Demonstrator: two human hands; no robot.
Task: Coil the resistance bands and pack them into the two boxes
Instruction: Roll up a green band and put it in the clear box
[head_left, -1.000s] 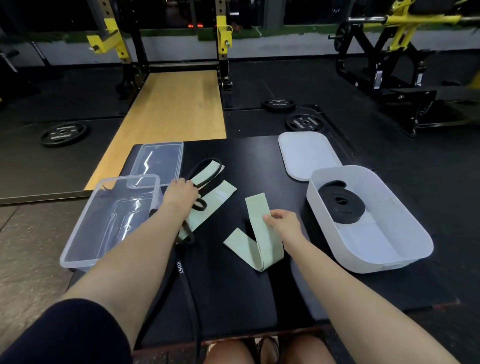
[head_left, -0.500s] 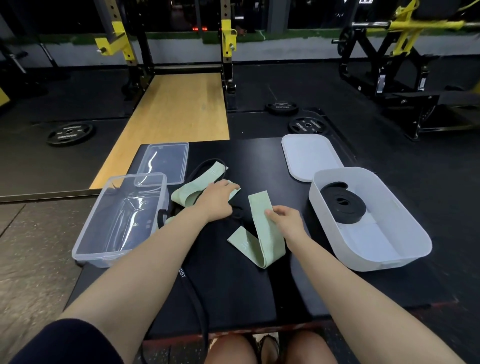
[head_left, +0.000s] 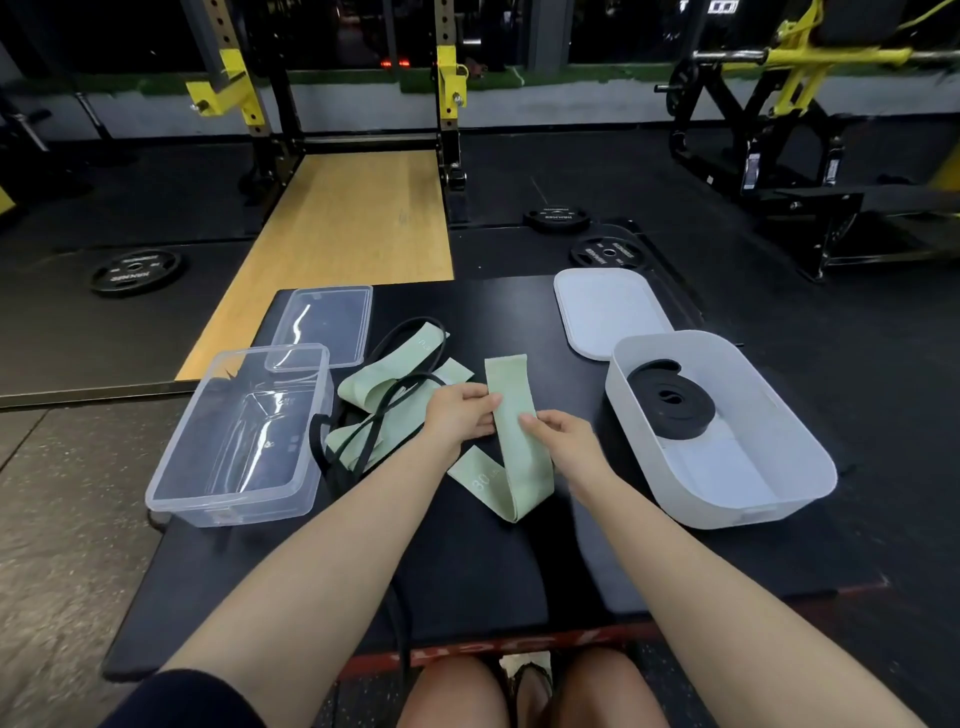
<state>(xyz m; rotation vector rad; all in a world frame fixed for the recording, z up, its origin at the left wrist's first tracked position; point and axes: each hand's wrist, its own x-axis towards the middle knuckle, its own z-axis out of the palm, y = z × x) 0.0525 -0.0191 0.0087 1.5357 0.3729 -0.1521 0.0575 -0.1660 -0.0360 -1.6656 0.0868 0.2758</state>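
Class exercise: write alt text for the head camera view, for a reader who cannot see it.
Both hands, left and right, pinch a flat pale green fabric resistance band over a black mat. A clear plastic box stands left, and a white plastic box holding a coiled black rubber band stands right.

- Black mat (head_left: 467, 582): lies on the floor, red lettering along its near edge.
- Wooden platform (head_left: 353, 239): beyond the mat, running toward a rack.
- Rack uprights (head_left: 447, 104): black posts with yellow brackets.
- Weight plates: one (head_left: 136, 271) on the floor at left, two (head_left: 605, 253) just beyond the mat's far edge.
- Yellow-and-black machine (head_left: 779, 93): far right.
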